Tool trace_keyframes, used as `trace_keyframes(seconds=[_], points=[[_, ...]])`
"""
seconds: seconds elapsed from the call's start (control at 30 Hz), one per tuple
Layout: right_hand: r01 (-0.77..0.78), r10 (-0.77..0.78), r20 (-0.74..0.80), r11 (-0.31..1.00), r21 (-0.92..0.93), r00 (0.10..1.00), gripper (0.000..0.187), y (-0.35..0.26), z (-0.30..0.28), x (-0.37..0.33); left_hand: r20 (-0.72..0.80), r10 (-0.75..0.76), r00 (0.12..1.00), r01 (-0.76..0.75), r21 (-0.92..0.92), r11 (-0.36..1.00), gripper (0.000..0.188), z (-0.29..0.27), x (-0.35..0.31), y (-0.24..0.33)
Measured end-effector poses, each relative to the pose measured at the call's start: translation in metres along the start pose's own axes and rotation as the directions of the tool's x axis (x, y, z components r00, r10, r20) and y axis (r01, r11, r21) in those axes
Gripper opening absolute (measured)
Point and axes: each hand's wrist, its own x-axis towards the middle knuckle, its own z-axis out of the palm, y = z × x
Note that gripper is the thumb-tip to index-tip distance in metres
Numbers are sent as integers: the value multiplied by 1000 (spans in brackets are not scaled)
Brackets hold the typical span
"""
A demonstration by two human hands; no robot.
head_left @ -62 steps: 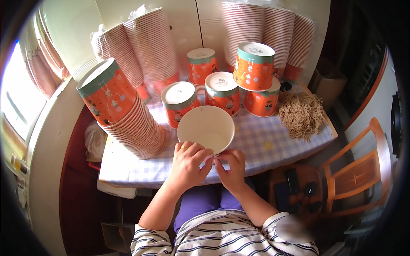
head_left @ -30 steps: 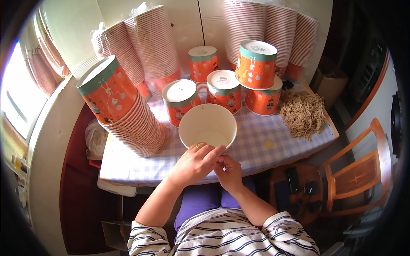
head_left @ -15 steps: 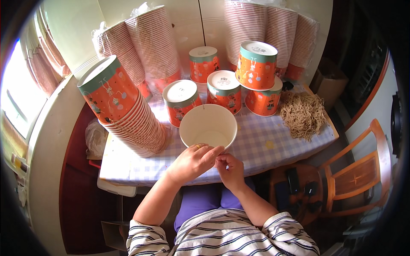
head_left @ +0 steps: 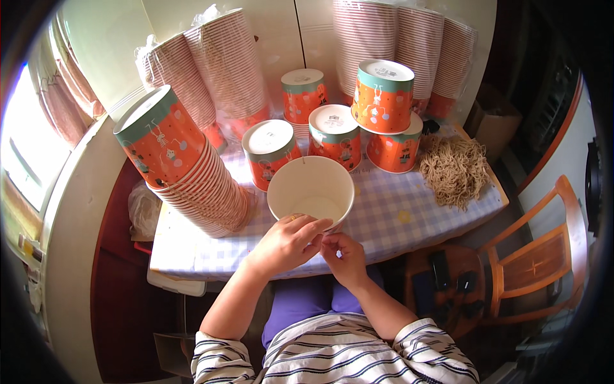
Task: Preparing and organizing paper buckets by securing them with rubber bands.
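A large paper bucket (head_left: 311, 187), white inside, stands mouth up at the table's near edge before me. My left hand (head_left: 291, 242) lies over its near rim, fingers bent around the edge and the tips close to my right hand. Just outside the same rim, my right hand (head_left: 345, 259) has thumb and forefinger pinched together. Whatever is between those fingertips is too small or hidden to make out. A tiny dark mark shows at the bucket's far rim.
Upside-down orange and green buckets (head_left: 270, 137) stand behind, one bucket (head_left: 384, 96) on top of another. A tall leaning stack (head_left: 192, 173) is at left, a heap of beige cords (head_left: 454, 171) at right. Wrapped stacks (head_left: 364, 45) line the wall. A wooden chair (head_left: 531, 272) stands right.
Both hands stay at the near rim with only slight finger movement. The bucket has hardly moved, and the whole view has shifted a little.
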Motion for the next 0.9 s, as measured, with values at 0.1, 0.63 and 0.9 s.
trace_keyframes(seconds=[0.1,0.63,0.9], points=[[1,-1,15,1000,-24,1000,11,-1,-1,0,16,-17,1000,17,-10,1000,35,2,-2,-2],[4,-2,15,996,-91,1000,10,-5,-4,6,-33,23,999,-23,4,1000,39,7,-3,-6],[-11,13,12,994,-110,1000,11,-1,-2,7,13,42,999,-42,3,999,42,5,-6,-10]])
